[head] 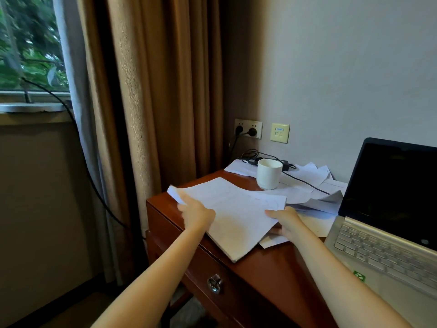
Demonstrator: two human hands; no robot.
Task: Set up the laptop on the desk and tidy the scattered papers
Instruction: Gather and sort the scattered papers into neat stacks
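Laptop [378, 252] sits open at the right of the wooden desk [272, 275], nearest the viewer, its screen dark and its silver keyboard facing up; on the desk front a drawer shows a metal ring pull [214, 284]. Just left of the laptop both hands hold a stack of papers [236, 216] near the desk's left end; the left hand [196, 213] grips its left edge with a digit laid on top, the rest hidden beneath and blurred; the right hand [286, 221] pinches the right edge, thumb above, fingers curled under. Beyond lie loose sheets [314, 192], overlapping and crumpled; a white cup [269, 174] stands on them; behind it a black charger and cable [286, 165] lie near the wall sockets [248, 128]; a brown curtain [153, 91] hangs at the left.
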